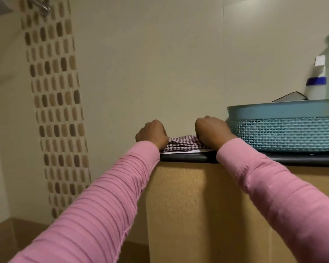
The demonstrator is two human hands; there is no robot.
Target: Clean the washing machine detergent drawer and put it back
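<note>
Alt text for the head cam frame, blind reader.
In pink sleeves, the left hand and right hand grip the ends of a maroon checked cloth lying on a dark ledge. A teal plastic basket stands on the ledge right of them, a white bottle behind it.

Between the left hand (152,133) and the right hand (211,131), the cloth (180,143) shows a small check of dark maroon and white. Both sleeves (106,196) are pink with fine ribbed lines. Under the hands the ledge (186,158) is black, and the panel (188,205) below is mustard tan. Right of the right hand the basket (285,133) is teal, in an open lattice. Above it the bottle (316,86) is white with 1 dark blue band. Left of the left hand, a strip of brown and beige tiles (55,101) crosses the cream wall (150,63).
</note>
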